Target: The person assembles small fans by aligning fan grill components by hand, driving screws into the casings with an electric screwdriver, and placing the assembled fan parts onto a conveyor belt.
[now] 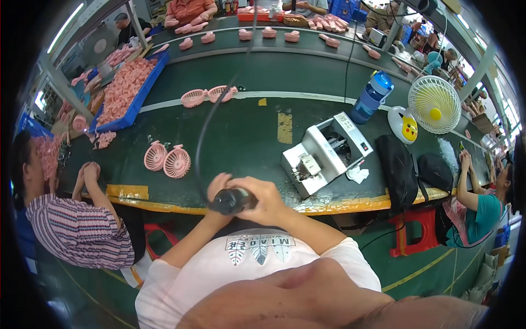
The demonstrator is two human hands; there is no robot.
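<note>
Nearest my lens: the wearer's bare skin and white shirt (255, 249), along the lower edge. Just beyond, a dark, rounded tool (229, 202) is held over the near table edge, a black cable (200, 140) rising from it in a long arc. Right hand (267, 198) is wrapped round the tool, gripping it. Left hand (219, 184) sits close against its other side; how far its fingers close I cannot tell, as the tool hides part of it.

Progress, as I judge it: tool in hand, no contact with any pink part. Two pink round cages (177, 162) lie left of the hands, another pair (205, 97) farther back. I count none of these as finished, though fastenings are too small to read.

Surface: dark green tabletop (241, 129), yellow tape along its front edge. Right side carries a grey-white machine (326, 148), crumpled white tissue (358, 175), blue bottle (373, 97), black bag (398, 167) and white fan (435, 104).

Room: blue bin (115, 124) heaped with pink parts at left; pink pieces spaced along a far belt (219, 49). Co-workers sit either side, one in a striped top (76, 225), one in teal (478, 208). Red stool (413, 236) below, right.
</note>
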